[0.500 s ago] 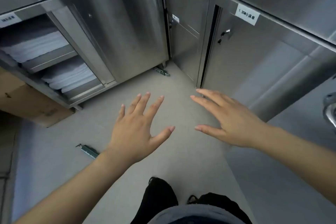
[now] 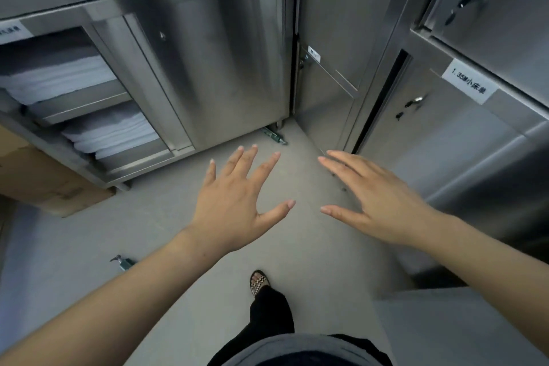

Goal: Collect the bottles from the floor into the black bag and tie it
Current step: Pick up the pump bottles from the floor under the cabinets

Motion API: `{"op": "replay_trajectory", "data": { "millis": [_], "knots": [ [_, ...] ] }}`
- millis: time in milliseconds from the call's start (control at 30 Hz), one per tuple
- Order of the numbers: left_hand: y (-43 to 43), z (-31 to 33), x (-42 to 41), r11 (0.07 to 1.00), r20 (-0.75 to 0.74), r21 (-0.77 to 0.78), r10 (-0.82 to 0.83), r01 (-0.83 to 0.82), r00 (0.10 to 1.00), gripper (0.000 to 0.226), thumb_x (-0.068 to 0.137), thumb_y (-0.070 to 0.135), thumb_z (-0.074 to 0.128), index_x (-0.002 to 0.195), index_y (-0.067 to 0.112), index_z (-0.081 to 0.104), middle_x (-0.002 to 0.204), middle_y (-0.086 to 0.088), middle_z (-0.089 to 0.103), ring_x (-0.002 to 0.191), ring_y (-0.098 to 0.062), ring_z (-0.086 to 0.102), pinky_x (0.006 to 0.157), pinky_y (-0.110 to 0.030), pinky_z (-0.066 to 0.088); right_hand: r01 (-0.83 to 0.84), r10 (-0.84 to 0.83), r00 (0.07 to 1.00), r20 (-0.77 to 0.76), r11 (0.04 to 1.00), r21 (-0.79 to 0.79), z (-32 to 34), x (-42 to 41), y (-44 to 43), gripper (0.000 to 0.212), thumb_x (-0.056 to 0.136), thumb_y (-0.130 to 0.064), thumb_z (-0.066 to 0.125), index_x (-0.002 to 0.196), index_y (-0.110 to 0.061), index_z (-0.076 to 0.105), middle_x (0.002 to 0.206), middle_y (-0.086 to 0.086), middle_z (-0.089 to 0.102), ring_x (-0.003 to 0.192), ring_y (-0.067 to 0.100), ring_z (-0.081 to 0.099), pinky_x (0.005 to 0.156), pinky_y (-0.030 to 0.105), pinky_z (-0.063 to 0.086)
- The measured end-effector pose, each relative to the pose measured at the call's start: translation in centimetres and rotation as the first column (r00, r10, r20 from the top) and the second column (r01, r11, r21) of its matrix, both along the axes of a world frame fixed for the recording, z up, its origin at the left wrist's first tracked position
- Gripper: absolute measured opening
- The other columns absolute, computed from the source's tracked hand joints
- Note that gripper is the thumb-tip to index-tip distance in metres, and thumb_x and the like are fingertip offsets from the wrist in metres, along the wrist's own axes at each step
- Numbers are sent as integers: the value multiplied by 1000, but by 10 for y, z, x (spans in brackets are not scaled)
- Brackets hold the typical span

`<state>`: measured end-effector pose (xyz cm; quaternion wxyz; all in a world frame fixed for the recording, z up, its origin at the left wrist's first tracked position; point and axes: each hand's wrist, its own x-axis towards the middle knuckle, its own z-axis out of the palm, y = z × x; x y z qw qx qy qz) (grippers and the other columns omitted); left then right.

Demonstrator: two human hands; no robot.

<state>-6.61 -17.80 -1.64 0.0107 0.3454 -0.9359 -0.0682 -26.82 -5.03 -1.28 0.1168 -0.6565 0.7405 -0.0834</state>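
Observation:
Two small green pump bottles lie on the grey floor. One bottle (image 2: 274, 136) rests in the far corner at the foot of the steel cabinet. The other bottle (image 2: 124, 262) lies at the near left, partly hidden behind my left forearm. My left hand (image 2: 237, 202) is held out above the floor, fingers spread, holding nothing. Beside it, my right hand (image 2: 374, 202) is also open and empty, fingers pointing left. No black bag is in view.
Steel cabinets (image 2: 214, 62) stand ahead and on the right (image 2: 445, 134), forming a narrow corner. Open shelves on the left hold stacks of white linen (image 2: 110, 131). A cardboard box (image 2: 44, 181) sits on the floor at left. My sandalled foot (image 2: 259, 281) is on the floor below my hands.
The view has shifted and drawn closer to the corner, and one foot has stepped forward. Both hands stay open and spread in about the same pose.

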Motion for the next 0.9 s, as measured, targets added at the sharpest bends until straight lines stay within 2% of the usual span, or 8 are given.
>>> {"op": "replay_trajectory", "data": {
  "millis": [200, 333, 500, 600, 767, 900],
  "knots": [
    [-105, 21, -38, 996, 3, -46, -75, 75, 997, 82, 73, 79, 12, 146, 41, 8, 157, 3, 16, 145, -17, 9, 115, -50, 14, 73, -73, 997, 7, 995, -69, 18, -29, -90, 79, 78, -74, 27, 145, -35, 13, 154, -7, 21, 139, 12, 23, 108, 36, 32],
    [-148, 17, -65, 988, -1, -42, -146, 145, 989, 81, 75, 79, 15, 146, 41, 7, 158, 4, 15, 146, -17, 8, 115, -50, 12, 132, -131, 991, 17, 988, -76, 16, -43, -119, 79, 78, -74, 25, 145, -33, 14, 153, -7, 22, 139, 10, 22, 111, 32, 28],
    [-193, 6, -93, 988, 4, 3, -154, 154, 988, 79, 77, 78, 16, 146, 41, 7, 158, 3, 13, 146, -16, 7, 116, -51, 11, 159, -159, 987, 19, 987, -33, 12, -74, -151, 81, 78, -74, 23, 146, -31, 15, 154, -7, 21, 139, 10, 21, 111, 30, 26],
    [-223, -3, -105, 994, 9, 19, -104, 104, 995, 79, 76, 79, 14, 145, 41, 8, 158, 3, 14, 145, -17, 9, 115, -51, 13, 123, -122, 992, 30, 992, -6, 5, -93, -187, 77, 80, -71, 29, 146, -31, 16, 154, -7, 21, 138, 11, 23, 109, 30, 27],
    [-278, -16, -120, 996, 45, 18, 82, -83, 996, 84, 70, 79, 8, 145, 41, 10, 157, 1, 18, 145, -19, 14, 114, -52, 17, -20, 20, 995, 98, 1000, -5, -20, -130, -279, 73, 84, -61, 44, 145, -28, 20, 153, -7, 23, 138, 12, 25, 109, 28, 25],
    [-322, -22, -138, 969, 75, 21, 244, -246, 967, 85, 71, 78, 11, 145, 37, 16, 155, -1, 24, 144, -21, 18, 113, -52, 20, -142, 137, 974, 181, 990, 12, -39, -164, -361, 73, 84, -61, 44, 145, -29, 20, 153, -8, 22, 139, 12, 23, 110, 31, 27]
  ]
}}
